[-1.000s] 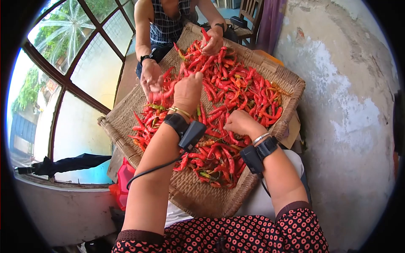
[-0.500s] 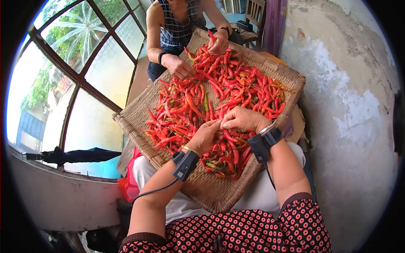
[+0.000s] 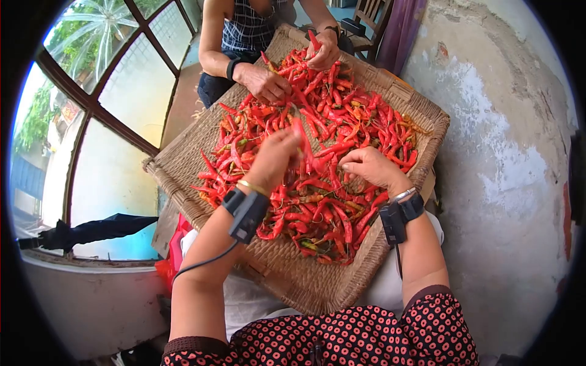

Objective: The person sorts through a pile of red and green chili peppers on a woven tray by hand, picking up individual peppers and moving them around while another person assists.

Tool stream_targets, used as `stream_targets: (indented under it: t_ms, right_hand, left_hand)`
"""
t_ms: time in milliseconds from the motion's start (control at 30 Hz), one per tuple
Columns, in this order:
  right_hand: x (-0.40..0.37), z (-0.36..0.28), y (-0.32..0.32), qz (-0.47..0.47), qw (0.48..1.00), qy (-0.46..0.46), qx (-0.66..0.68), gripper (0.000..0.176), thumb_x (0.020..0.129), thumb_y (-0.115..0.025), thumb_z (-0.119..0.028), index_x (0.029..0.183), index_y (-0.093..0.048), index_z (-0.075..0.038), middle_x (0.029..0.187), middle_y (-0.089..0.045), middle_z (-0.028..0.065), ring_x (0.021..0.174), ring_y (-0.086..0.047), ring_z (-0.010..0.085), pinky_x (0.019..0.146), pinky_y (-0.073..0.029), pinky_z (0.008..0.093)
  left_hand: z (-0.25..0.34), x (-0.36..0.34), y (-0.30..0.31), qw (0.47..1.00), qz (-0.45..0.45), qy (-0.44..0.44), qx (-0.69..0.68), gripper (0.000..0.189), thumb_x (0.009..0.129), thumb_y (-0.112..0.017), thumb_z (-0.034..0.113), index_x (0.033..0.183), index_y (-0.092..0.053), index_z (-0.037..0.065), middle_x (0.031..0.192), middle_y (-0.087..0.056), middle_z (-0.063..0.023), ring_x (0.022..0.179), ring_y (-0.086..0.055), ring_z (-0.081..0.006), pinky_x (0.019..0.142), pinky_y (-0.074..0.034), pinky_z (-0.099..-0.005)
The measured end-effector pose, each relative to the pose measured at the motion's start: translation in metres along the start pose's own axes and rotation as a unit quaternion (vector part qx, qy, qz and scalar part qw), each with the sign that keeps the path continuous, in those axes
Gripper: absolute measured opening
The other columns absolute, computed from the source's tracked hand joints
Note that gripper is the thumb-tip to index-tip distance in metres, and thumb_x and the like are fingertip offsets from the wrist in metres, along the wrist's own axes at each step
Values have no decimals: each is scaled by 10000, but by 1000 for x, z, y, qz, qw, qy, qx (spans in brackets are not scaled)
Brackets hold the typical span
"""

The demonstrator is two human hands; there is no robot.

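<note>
A wide woven tray (image 3: 281,277) with a raised rim lies across my lap, heaped with red chili peppers (image 3: 336,213), some with green or dark stems. Over the middle of the heap, my left hand (image 3: 278,157) is blurred by motion, its fingers closed on a red chili pepper (image 3: 300,131) that points up and away from me. To the right, my right hand (image 3: 373,168) hovers at the peppers with thumb and fingers drawn together; anything in that pinch is too small to make out.
Across the tray a person (image 3: 259,36) works with both hands in the peppers, one holding a pepper upright. A folded black umbrella (image 3: 101,230) lies by the window on the left. A rough wall (image 3: 488,152) rises on the right, with a wooden chair (image 3: 369,27) behind.
My hands, together at the middle before, have come apart. The left has moved left and up with a pepper; the right has shifted slightly right. The view has shifted a little.
</note>
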State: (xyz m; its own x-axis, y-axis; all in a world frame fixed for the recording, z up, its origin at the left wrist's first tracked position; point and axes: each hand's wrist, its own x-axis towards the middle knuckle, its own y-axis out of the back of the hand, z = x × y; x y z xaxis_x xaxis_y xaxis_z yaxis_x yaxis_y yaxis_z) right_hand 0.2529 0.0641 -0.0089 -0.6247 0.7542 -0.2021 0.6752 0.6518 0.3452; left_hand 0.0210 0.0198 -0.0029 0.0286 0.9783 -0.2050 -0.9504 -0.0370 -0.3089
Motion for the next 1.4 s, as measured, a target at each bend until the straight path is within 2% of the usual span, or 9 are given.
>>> stream_targets:
  t_ms: [133, 200, 267, 433, 800, 1067, 1133, 1167, 1400]
  right_hand:
    - [5, 5, 12, 88, 978, 18, -190, 210, 766, -601, -201, 843, -638, -9, 733, -633, 103, 676, -611, 213, 640, -471, 339]
    - [10, 11, 14, 144, 929, 51, -336, 201, 740, -603, -211, 820, -645, -31, 768, -629, 145, 752, -603, 292, 690, -465, 390]
    - [12, 10, 12, 132, 938, 35, -317, 203, 745, -599, -210, 831, -643, -32, 795, -625, 158, 796, -587, 321, 717, -458, 413]
    - [20, 13, 0, 156, 922, 51, -350, 254, 731, -632, -169, 955, -610, -51, 869, -582, 163, 801, -576, 336, 699, -462, 410]
    - [47, 15, -6, 135, 766, 102, -620, 135, 684, -630, -115, 802, -587, -65, 808, -529, 114, 787, -558, 296, 670, -471, 405]
    - [48, -29, -4, 111, 902, 11, -417, 234, 719, -628, -146, 915, -596, -22, 644, -606, 106, 594, -592, 268, 561, -478, 364]
    - [61, -40, -16, 163, 985, -49, 14, 255, 780, -616, -150, 992, -595, -9, 658, -596, 57, 603, -590, 151, 538, -470, 289]
    - [64, -48, -26, 209, 976, -7, 55, 260, 827, -589, -146, 1037, -584, 7, 683, -581, 25, 616, -558, 69, 516, -455, 237]
    - [80, -24, -90, 86, 953, 91, -276, 359, 711, -655, -256, 989, -614, -33, 851, -621, 160, 779, -605, 296, 704, -476, 366]
  left_hand:
    - [1, 1, -3, 988, 93, -45, 112, 373, 879, -533, 241, 1154, -518, -11, 704, -598, -4, 555, -532, -85, 542, -459, -227]
    - [-8, -7, 13, 906, -1, -145, 397, 332, 866, -551, 234, 1072, -566, -26, 705, -610, -25, 612, -571, -84, 560, -464, -233]
    - [9, -21, 16, 787, 50, -201, 581, 256, 772, -618, 144, 986, -603, 5, 755, -626, -127, 660, -619, -232, 607, -483, -329]
    - [16, -30, 68, 713, 148, -263, 633, 172, 748, -587, 165, 881, -601, 57, 777, -593, -141, 738, -589, -315, 656, -470, -414]
    - [9, -25, 89, 762, 28, -100, 639, 159, 698, -602, 188, 788, -668, 74, 752, -613, -134, 788, -580, -304, 710, -459, -389]
    - [11, -32, 72, 729, 8, -93, 678, 258, 698, -637, 327, 760, -659, 77, 696, -603, -131, 675, -586, -322, 601, -466, -405]
    - [4, -33, 71, 723, 28, -123, 679, 252, 688, -651, 324, 686, -654, 72, 684, -604, -134, 695, -603, -307, 620, -484, -404]
    - [6, -34, 70, 734, 30, -133, 665, 244, 687, -646, 311, 691, -651, 67, 682, -602, -138, 695, -602, -310, 622, -484, -405]
    - [3, -51, 65, 759, -72, -168, 625, 189, 726, -606, 262, 797, -658, 95, 656, -591, -133, 628, -581, -309, 591, -464, -399]
